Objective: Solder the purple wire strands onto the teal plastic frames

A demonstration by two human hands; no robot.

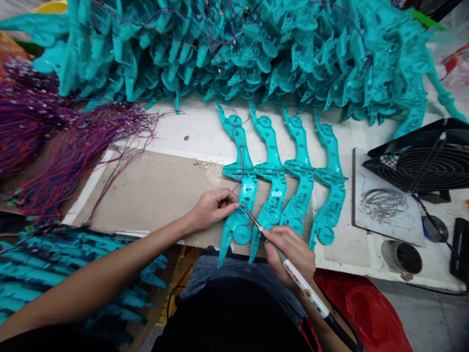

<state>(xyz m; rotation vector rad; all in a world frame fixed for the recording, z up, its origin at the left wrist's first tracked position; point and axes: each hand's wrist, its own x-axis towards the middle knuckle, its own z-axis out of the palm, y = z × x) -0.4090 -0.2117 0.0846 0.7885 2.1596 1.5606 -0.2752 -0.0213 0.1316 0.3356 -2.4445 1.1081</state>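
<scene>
Turquoise plastic piece lies flat just ahead of my hands, the leftmost of four in a row. My left hand is closed in a pinch on thin wires running along this piece, probably so they stay steady near the iron's tip. My right hand grips the soldering iron by its handle, like a pen, which I think gives fine control. The other three pieces stand side by side beyond my right hand, perhaps for easy reach. Left of my left hand is a wire bundle; far right of my right hand, a black fan.
</scene>
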